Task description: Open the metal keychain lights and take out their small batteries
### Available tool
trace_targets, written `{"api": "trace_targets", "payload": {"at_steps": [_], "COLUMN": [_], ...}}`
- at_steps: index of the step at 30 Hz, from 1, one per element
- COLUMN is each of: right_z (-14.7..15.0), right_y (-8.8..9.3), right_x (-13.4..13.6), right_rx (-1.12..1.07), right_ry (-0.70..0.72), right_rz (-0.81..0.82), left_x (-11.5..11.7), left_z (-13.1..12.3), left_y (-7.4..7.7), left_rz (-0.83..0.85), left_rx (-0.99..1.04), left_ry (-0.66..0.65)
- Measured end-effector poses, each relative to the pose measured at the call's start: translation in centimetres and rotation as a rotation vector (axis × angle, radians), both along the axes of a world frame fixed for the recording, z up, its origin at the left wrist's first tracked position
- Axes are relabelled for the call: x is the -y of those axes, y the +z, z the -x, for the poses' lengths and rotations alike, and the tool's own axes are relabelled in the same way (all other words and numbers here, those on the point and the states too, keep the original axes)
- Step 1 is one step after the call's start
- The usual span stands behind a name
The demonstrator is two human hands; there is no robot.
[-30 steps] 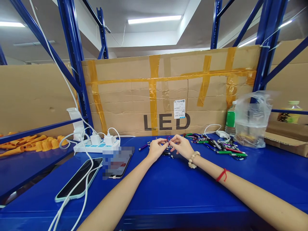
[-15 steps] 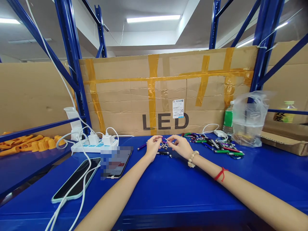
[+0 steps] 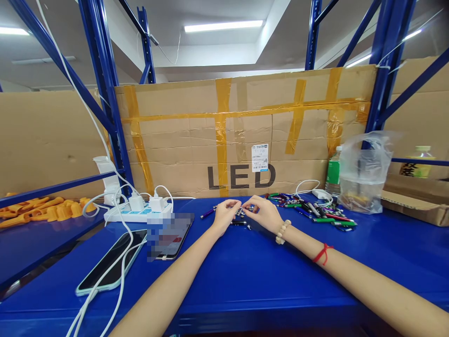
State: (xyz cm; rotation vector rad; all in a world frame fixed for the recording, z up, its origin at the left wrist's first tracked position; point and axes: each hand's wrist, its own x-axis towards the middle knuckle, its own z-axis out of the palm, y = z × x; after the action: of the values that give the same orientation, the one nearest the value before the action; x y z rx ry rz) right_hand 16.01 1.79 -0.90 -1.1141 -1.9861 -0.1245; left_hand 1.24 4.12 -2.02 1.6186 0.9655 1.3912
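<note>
My left hand (image 3: 224,216) and my right hand (image 3: 263,213) meet fingertip to fingertip above the blue shelf top (image 3: 242,276). Both are closed in a pinch, and what lies between the fingers is too small to make out. Small shiny metal parts (image 3: 241,212) show behind and between them. A purple pen (image 3: 208,213) lies just left of my left hand, partly behind it. Under my fingers rests a black pen piece (image 3: 239,223) with a silver end. Right of my right hand spreads a pile of coloured pens (image 3: 315,213), green, red, blue and black.
At left are a white power strip (image 3: 140,215) with chargers, a phone (image 3: 112,262) under white cables and a second phone (image 3: 175,236). A clear plastic bag (image 3: 363,178), a green-labelled bottle (image 3: 332,173) and an open carton (image 3: 414,206) stand at right. A cardboard sheet (image 3: 175,150) closes the back.
My two hands have come slightly closer together, fingertips now nearly touching. The thin light piece seen at my right fingertips before is now hidden. Pens and phones have stayed put.
</note>
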Motion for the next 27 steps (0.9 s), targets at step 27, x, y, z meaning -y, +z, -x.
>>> {"api": "trace_targets", "payload": {"at_steps": [27], "right_z": [0.09], "right_y": [0.1], "right_x": [0.21], "right_rx": [0.023], "right_ry": [0.002], "right_rz": [0.071], "left_x": [0.65], "left_z": [0.08], "left_y": [0.06], "left_rz": [-0.3], "left_rx": [-0.333], "left_ry": [0.166]}}
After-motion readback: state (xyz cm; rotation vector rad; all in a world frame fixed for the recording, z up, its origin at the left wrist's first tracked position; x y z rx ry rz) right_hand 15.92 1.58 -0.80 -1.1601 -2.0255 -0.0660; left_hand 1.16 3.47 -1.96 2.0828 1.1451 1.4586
